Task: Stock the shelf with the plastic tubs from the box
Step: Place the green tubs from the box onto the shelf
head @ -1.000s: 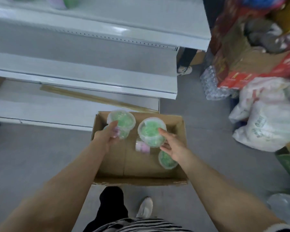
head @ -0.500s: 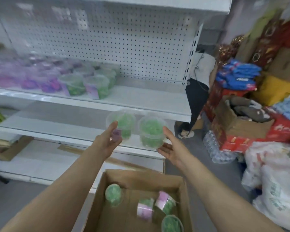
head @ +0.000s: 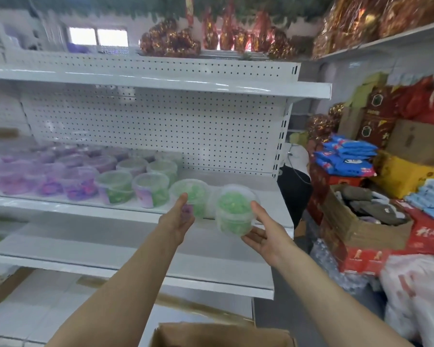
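Holding: left hand (head: pixel 177 221) grips the left tub (head: pixel 193 196) by its side; right hand (head: pixel 266 236) cups the right tub (head: pixel 234 211) from under, fingers curled round it.
Tubs: both up at the shelf (head: pixel 268 196) front edge, prob not set down yet.
Spot: bare bit right of the green row (head: pixel 145 186).
Tip: imo set em flat, lids up, snug to the row w/o bumping neighbours.
Box (head: pixel 223 334): at bottom of view, contents hidden.

Bright window (head: pixel 98 36) glows above a white pegboard panel (head: pixel 161 126); cartons (head: pixel 366 231) crowd the right.
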Tool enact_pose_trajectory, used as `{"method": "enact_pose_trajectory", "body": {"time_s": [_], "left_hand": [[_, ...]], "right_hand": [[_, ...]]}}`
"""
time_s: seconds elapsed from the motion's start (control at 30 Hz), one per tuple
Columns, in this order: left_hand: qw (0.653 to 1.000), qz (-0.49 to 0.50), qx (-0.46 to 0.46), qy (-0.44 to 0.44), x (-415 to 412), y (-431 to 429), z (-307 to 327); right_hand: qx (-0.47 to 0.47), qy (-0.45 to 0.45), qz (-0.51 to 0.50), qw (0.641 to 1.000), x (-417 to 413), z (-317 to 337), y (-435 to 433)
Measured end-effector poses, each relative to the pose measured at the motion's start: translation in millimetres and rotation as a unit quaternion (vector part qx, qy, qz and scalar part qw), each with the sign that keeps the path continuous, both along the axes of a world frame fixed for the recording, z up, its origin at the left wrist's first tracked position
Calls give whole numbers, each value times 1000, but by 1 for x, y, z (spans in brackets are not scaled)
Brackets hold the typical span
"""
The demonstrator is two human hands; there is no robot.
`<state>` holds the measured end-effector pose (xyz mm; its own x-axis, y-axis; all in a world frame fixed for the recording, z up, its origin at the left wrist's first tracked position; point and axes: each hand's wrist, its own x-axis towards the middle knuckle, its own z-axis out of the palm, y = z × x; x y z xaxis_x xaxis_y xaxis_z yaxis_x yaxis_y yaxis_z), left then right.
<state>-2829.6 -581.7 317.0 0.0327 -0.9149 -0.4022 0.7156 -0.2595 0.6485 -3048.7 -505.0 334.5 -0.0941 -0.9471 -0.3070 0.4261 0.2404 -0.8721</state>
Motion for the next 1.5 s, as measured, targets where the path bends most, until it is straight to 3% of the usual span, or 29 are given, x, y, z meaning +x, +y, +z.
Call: {"method": "enact_pose_trajectory", "body": {"time_s": [0.13,0.3,0.47,0.73,0.8,0.93,1.3,1.4,1.5], "left_hand": [[996,2,20,88,5,-29,-7],[994,-27,25,-101,13,-42,-19],[988,-46,19,-148,22,-51,-26],[948,-43,31,-315,18,-59,-13],[951,-62,23,-300,15,-66,-14],[979,-68,24,-190,3,-74,-13],[985,-57,3,-166,-9,-88,-17],[967,-38,-9,-254,-4,-85,-18],[871,45,-91,-481,6,-83,-12]], "right_hand": [[1,1,-16,1000,2,2,-9],[0,-12,-31,999,5,3,-17],[9,-17,-38,999,15,-1,-25],[10,-20,-37,999,28,-7,-32],[11,-19,-40,999,30,-7,-33],[9,-19,-46,999,32,-7,-35],[4,-5,-56,998,30,-5,-40],[5,2,-53,999,28,-6,-43],[7,5,-55,998,25,-9,-48]]}}
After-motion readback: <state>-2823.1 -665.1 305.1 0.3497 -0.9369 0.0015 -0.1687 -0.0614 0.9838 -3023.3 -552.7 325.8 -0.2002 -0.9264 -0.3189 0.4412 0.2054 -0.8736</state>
